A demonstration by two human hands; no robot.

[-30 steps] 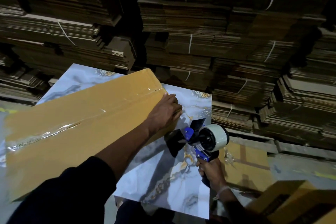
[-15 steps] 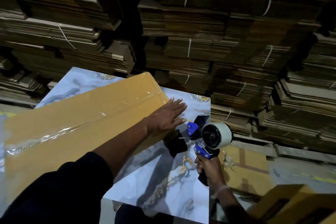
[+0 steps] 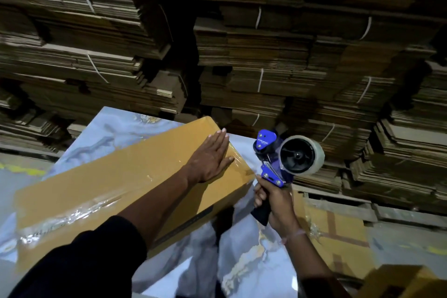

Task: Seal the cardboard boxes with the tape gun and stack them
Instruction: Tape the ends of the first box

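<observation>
A long yellow-brown cardboard box (image 3: 101, 184) lies on a marble-patterned table (image 3: 113, 128), with a strip of clear tape running along its top seam. My left hand (image 3: 210, 157) lies flat with straight fingers on the box's far right end, pressing on the tape. My right hand (image 3: 273, 198) grips the black handle of a blue tape gun (image 3: 278, 159), held upright just off the box's right corner. Its roll of clear tape (image 3: 301, 155) faces me.
Tall stacks of strapped, flattened cardboard (image 3: 266, 55) fill the whole background. A flat taped box (image 3: 336, 232) lies on the floor to the right of the table. Another yellow box's corner (image 3: 399, 280) shows at the bottom right.
My left hand went from the box's end face up onto its top and flattened out. The tape gun rose and pulled away from the box's end, now upright beside the corner.
</observation>
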